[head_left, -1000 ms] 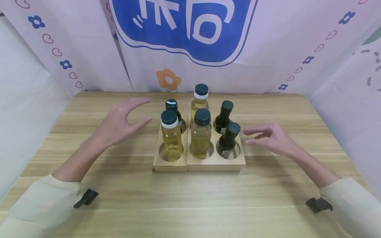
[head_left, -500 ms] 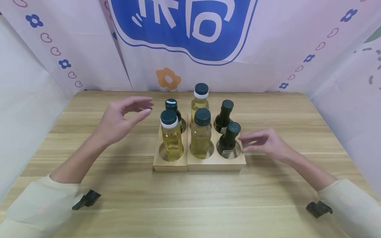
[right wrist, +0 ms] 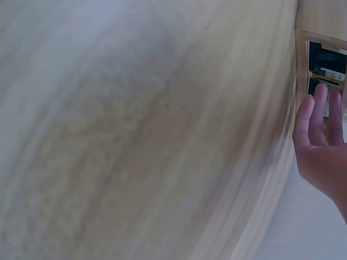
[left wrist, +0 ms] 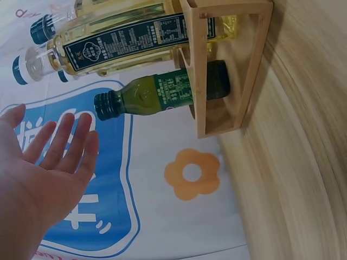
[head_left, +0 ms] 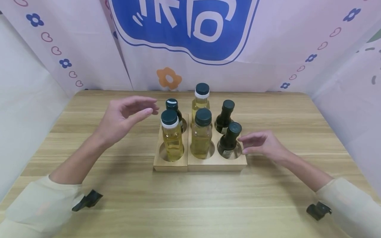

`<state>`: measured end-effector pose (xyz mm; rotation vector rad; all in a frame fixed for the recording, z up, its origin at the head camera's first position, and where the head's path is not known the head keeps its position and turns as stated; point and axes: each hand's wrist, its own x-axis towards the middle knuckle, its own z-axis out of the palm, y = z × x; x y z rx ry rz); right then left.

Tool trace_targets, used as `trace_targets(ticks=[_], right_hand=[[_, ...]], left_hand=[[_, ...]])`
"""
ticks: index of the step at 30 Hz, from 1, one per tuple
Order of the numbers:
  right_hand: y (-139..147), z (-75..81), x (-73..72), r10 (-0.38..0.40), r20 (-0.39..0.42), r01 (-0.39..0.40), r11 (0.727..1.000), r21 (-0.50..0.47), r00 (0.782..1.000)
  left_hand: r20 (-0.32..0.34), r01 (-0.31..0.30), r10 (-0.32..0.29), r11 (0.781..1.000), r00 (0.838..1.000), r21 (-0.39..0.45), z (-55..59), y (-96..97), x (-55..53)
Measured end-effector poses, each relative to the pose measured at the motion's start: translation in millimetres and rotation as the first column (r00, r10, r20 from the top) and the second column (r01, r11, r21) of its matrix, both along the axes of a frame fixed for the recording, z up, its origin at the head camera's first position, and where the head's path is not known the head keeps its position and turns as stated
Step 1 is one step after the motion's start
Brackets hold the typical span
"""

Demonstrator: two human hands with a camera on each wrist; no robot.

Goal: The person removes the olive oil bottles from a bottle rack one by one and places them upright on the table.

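Note:
My left hand (head_left: 122,117) hovers left of a small dark green bottle (head_left: 172,105) in the back left hole of a wooden bottle rack (head_left: 214,165). In the left wrist view the hand (left wrist: 51,168) has its fingers spread near the cap of this green bottle (left wrist: 143,97), holding nothing. My right hand (head_left: 262,145) is at the rack's right side, fingertips close beside a small dark bottle (head_left: 229,140) at the front right. Whether they touch it I cannot tell. In the right wrist view, the fingers (right wrist: 320,114) lie extended across the rack's open side.
Taller clear bottles of yellow oil stand in the rack: front left (head_left: 173,140), front middle (head_left: 201,140) and back middle (head_left: 197,105). Another small dark bottle (head_left: 225,116) sits at the back right. Behind the wooden table (head_left: 184,205) hangs a printed cloth (head_left: 253,76).
My right hand has moved left, up to the rack's right side. My left hand has shifted slightly right toward the back left bottle, its fingers and thumb closer together. The bottles have stayed in place.

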<state>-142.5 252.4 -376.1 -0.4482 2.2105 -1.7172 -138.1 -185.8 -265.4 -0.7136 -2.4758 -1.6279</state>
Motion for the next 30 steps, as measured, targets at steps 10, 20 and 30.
trace_targets(ticks=[10,20,30], right_hand=[[2,-5.4,-4.3,0.023,0.090,-0.017,0.998,-0.063,0.996],[3,-9.8,-6.5,0.059,0.082,-0.048,0.991,-0.127,0.995],[3,-9.8,-6.1,0.057,0.103,-0.043,0.990,-0.138,0.993]], left_hand=[[0.018,0.154,-0.157,0.981,0.987,0.118,-2.6,1.7,-0.3],[-0.035,0.247,-0.245,0.963,0.969,0.107,-10.2,4.9,-4.0],[-0.008,0.291,-0.293,0.949,0.956,0.121,-13.0,14.8,-4.4]])
